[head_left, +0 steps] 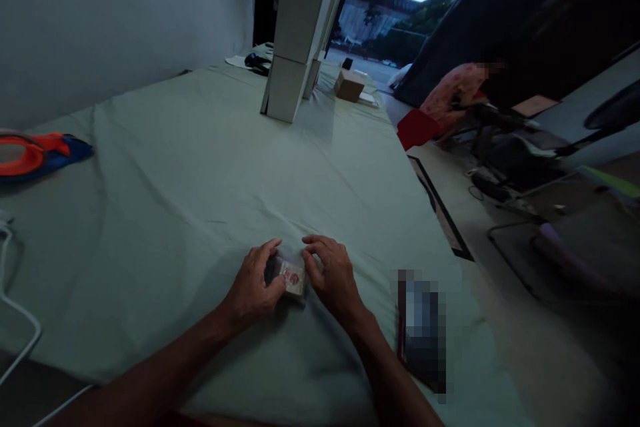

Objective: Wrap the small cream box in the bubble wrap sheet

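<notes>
A small pale box with red print rests on the green-sheeted surface in front of me. My left hand curls around its left side, the thumb lying on its top face. A dark part of the box, or something dark beside it, shows inside that grip. Close to the box's right edge is my right hand, fingers bent and a small gap between thumb and forefinger. Nothing is visible in it. A phone-like dark slab, blurred out, lies right of my right forearm.
The wrinkled green sheet covers the surface. A tall white box stands farther back, near a cardboard box. An orange and blue object and a white cable lie left. A person sits beyond a red chair.
</notes>
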Available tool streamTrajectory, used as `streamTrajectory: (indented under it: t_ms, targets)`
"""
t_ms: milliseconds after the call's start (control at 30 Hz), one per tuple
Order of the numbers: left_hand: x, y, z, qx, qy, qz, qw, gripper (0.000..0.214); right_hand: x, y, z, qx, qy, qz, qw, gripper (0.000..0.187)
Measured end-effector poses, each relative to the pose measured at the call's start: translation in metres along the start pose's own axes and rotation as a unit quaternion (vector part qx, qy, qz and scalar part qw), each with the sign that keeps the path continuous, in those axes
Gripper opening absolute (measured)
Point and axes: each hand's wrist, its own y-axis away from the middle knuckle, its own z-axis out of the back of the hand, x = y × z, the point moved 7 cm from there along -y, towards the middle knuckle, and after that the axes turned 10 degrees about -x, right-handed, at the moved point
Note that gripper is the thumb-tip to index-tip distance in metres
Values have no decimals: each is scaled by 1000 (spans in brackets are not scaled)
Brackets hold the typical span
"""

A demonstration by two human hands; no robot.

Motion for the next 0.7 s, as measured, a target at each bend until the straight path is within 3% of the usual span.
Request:
streamTrajectory:
  t_ms: [267,367,467,567,700]
  targets:
    - [-3,1,1,9,18,5,1000,64,-23,8,23,2,-87,-133,987,19]
    - [-4,2,1,11,25,2,1000,64,-26,13,13,42,-120,-163,978,32]
    - [-9,2,0,13,35,-16,999,65,-27,11,-6,55,-177,-184,965,19]
    - [-13,2,1,18,41,-30,999,67,-25,5,-17,32,-251,-222,942,19]
    - [-14,4,1,43,103,-18,994,77,-24,-4,-11,-1,-303,-296,906,22]
